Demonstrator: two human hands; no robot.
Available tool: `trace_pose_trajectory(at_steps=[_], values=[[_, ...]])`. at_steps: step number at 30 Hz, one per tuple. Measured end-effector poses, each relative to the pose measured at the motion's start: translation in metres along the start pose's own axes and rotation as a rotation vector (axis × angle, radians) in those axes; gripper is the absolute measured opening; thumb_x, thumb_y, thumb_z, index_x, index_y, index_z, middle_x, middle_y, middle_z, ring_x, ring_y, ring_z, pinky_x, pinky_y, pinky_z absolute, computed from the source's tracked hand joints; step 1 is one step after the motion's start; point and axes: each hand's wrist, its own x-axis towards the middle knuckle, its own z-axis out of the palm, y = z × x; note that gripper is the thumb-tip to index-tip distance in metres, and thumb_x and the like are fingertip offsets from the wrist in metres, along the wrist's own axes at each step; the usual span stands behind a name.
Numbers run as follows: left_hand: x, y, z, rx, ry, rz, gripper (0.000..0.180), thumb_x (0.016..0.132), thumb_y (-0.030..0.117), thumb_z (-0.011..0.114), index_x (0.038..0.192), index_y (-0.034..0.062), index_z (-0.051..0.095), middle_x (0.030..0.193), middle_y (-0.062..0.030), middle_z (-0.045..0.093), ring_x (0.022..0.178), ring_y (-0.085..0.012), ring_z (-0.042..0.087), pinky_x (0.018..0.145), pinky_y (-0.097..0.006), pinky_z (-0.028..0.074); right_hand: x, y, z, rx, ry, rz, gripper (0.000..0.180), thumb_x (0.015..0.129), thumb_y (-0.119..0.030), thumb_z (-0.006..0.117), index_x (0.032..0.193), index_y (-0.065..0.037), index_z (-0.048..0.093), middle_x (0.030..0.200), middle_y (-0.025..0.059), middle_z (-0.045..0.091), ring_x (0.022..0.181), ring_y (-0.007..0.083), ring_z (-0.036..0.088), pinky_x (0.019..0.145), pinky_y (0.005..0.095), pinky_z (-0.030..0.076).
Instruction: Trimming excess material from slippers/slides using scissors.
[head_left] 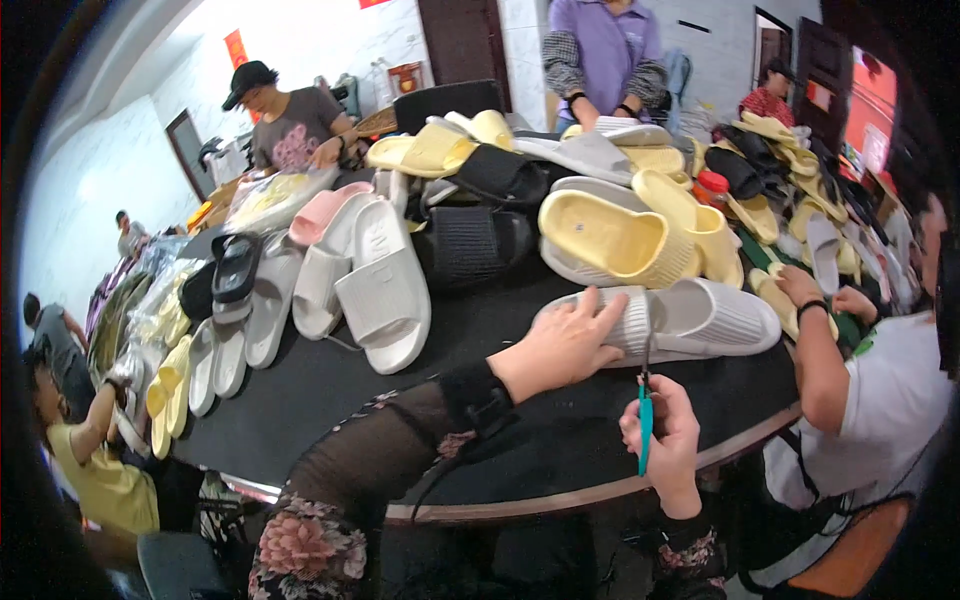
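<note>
In the head view, the left hand (565,345) lies with fingers spread over a grey slipper (632,322) on the counter (560,430), hiding part of it; the right hand (668,440) grips a teal-handled tool (645,430), its dark tip hard to make out.

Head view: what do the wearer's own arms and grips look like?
Left grip and right grip: no gloves. Left arm: sheer black mesh sleeve, opaque black cuff, large pink flower print lower down. Right arm: dark sleeve with pink floral print, mostly out of frame.
</note>
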Motion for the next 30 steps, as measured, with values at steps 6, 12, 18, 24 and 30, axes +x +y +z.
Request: trace_pose_trajectory(at_steps=[6, 12, 18, 24, 30], values=[[0.010, -0.003, 0.009, 0.021, 0.012, -0.062, 0.065, 0.074, 0.028, 0.067, 0.128, 0.0019, 0.040, 0.104, -0.0222, 0.051, 0.091, -0.0391, 0.058, 0.082, -0.043, 0.048, -0.004, -0.004, 0.008, -0.110, 0.025, -0.035, 0.043, 0.077, 0.002, 0.065, 0.117, 0.000, 0.048, 0.077, 0.0040, 0.058, 0.071, 0.0083, 0.054, 0.066, 0.0237, 0.048], [0.000, -0.013, 0.010, -0.077, 0.076, 0.012, 0.058, 0.074, 0.025, 0.068, 0.122, 0.0023, 0.044, 0.103, -0.0205, 0.052, 0.093, -0.0379, 0.057, 0.082, -0.043, 0.047, 0.000, -0.004, 0.009, -0.081, 0.041, -0.003, 0.045, 0.080, 0.000, 0.063, 0.121, 0.001, 0.044, 0.080, 0.0038, 0.056, 0.066, 0.0073, 0.053, 0.053, 0.0199, 0.045], [-0.034, -0.007, -0.036, -0.108, 0.116, -0.024, 0.046, 0.078, 0.022, 0.064, 0.113, -0.0021, 0.047, 0.103, -0.0195, 0.054, 0.096, -0.0374, 0.056, 0.081, -0.045, 0.046, -0.001, -0.003, 0.008, -0.132, 0.029, -0.016, 0.043, 0.082, -0.002, 0.060, 0.122, -0.001, 0.044, 0.076, 0.0037, 0.055, 0.057, 0.0062, 0.051, 0.046, 0.0189, 0.042], [-0.102, -0.061, -0.095, 0.065, 0.504, -0.168, 0.026, 0.077, 0.011, 0.063, 0.101, 0.0005, 0.060, 0.103, -0.0186, 0.060, 0.094, -0.0355, 0.057, 0.083, -0.041, 0.046, 0.001, -0.003, 0.008, -0.191, 0.017, -0.025, 0.040, 0.083, -0.004, 0.057, 0.121, -0.001, 0.044, 0.075, 0.0032, 0.055, 0.055, 0.0058, 0.050, 0.046, 0.0187, 0.042], [-0.183, -0.123, -0.130, 0.051, 0.656, -0.561, 0.019, 0.077, 0.004, 0.058, 0.095, -0.0011, 0.058, 0.092, -0.0173, 0.060, 0.092, -0.0368, 0.055, 0.079, -0.043, 0.045, 0.002, -0.014, 0.007, -0.089, 0.044, 0.076, 0.038, 0.084, -0.007, 0.058, 0.119, -0.002, 0.046, 0.074, 0.0024, 0.055, 0.054, 0.0061, 0.051, 0.043, 0.0184, 0.041]])
